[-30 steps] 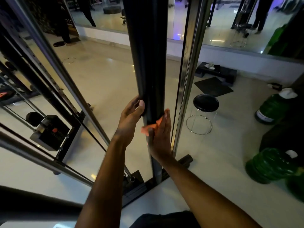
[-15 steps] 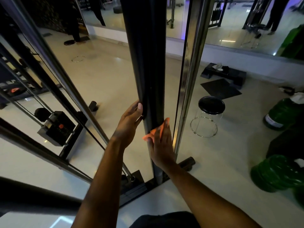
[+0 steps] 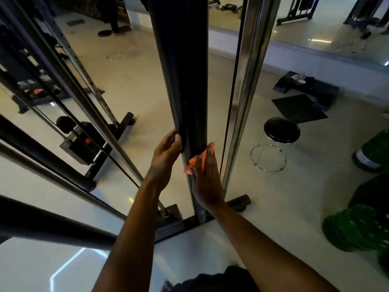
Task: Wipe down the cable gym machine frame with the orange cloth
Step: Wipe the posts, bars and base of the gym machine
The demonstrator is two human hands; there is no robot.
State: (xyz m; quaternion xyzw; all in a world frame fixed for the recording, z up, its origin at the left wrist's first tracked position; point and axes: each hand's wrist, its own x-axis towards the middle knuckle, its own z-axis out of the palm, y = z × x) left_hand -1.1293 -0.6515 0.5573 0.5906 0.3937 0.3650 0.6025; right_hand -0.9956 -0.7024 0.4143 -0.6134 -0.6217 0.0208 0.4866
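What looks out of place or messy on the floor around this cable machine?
Two green water jugs lie tipped on their sides at the right, near the black stool; no spill shows. At the black post, nothing looks damaged.

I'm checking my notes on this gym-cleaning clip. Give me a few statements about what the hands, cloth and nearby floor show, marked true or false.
1. The right hand presses the orange cloth against the black upright post. True.
2. The left hand holds a spray bottle. False: it grips the post's edge, with nothing else in it.
3. A black-topped stool stands on the floor to the right. True.
4. The cloth lies on the floor. False: it is up against the post, under the right hand.
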